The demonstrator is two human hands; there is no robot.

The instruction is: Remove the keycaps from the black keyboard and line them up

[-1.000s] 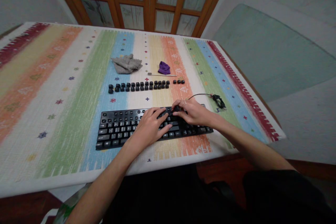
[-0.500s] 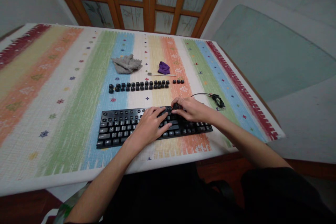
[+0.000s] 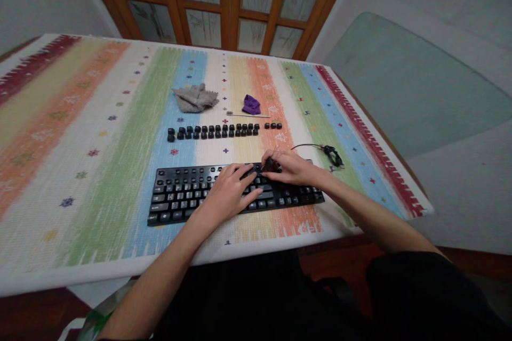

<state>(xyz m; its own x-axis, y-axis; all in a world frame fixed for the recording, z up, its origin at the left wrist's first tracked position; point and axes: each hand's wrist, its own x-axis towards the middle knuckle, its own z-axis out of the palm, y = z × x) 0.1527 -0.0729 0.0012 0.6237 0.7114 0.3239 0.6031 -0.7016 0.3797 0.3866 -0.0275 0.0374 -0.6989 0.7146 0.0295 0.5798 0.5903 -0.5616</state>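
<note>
A black keyboard (image 3: 172, 206) lies on the striped tablecloth, its top rows bare of keycaps at the left. My left hand (image 3: 230, 189) rests flat on its middle with fingers spread. Over the keyboard's upper right part, my right hand (image 3: 292, 167) is closed on a small dark red and black tool (image 3: 271, 164), seemingly a keycap puller. Its lower end is hidden by the fingers. Beyond the keyboard, several loose black keycaps (image 3: 218, 131) stand in two lines, with a further short row to the right.
Past the keycaps lie a crumpled grey cloth (image 3: 195, 98), a thin brush (image 3: 248, 114) and a purple cloth (image 3: 251, 104). A bundled black cable (image 3: 333, 155) sits right of the keyboard. The tablecloth's near edge (image 3: 228, 253) runs just before my body.
My right hand has tilted slightly, so more of the dark red tool shows. My left hand stays in place on the keyboard. The view has shifted a little.
</note>
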